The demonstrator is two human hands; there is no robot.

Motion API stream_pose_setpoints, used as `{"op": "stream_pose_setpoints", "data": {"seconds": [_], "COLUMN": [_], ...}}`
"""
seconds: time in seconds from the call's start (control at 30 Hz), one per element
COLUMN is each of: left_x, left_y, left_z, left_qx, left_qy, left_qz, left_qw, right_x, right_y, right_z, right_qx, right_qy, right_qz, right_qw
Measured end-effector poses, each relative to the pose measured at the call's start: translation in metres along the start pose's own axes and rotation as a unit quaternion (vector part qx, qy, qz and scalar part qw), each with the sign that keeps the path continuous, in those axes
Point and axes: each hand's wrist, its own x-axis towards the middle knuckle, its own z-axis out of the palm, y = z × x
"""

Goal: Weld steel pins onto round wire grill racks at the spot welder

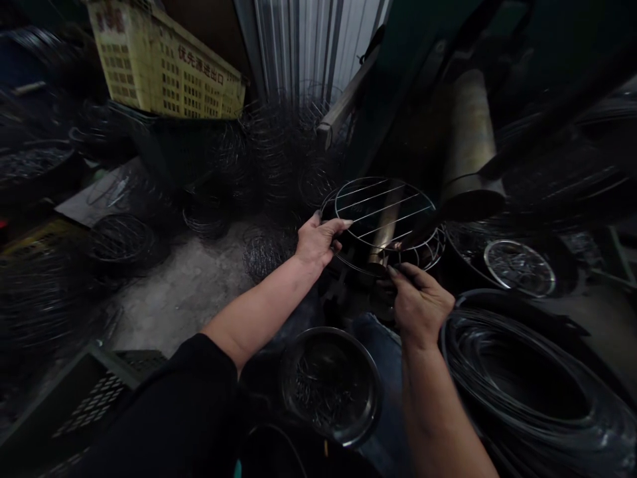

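Observation:
A round wire basket frame (383, 212) with straight cross wires stands on a dark stand in the middle of the view. My left hand (318, 240) grips the frame's left rim, fingers curled over the wire. Closer to me, my right hand (418, 299) is closed in a pinch at the frame's lower front edge, holding something thin that I cannot make out. A metal bowl (331, 385) with small wire pieces sits just below my hands.
Large coils of black wire (527, 392) lie at the right. Stacks of finished wire baskets (279, 159) fill the back, more at the left (122, 239). A yellow crate (164, 66) stands top left. Brass cylinder (470, 139) at the right. Concrete floor (184, 292).

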Motion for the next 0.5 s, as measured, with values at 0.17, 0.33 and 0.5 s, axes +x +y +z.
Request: {"op": "stream_pose_setpoints", "data": {"seconds": [0.17, 0.33, 0.5], "left_x": [-0.001, 0.004, 0.036], "left_y": [-0.003, -0.009, 0.003], "left_z": [0.000, -0.007, -0.010], "left_qx": [-0.009, 0.036, 0.060], "left_qy": [0.005, -0.009, -0.009], "left_qz": [-0.017, -0.019, -0.053], "left_qw": [1.000, 0.999, 0.997], "right_x": [0.006, 0.001, -0.054], "right_y": [0.001, 0.002, 0.003], "right_z": [0.002, -0.012, -0.033], "right_qx": [0.003, -0.084, -0.258], "right_qy": [0.016, 0.015, -0.039], "right_qz": [-0.013, -0.107, -0.170], "right_qw": [1.000, 0.991, 0.950]}}
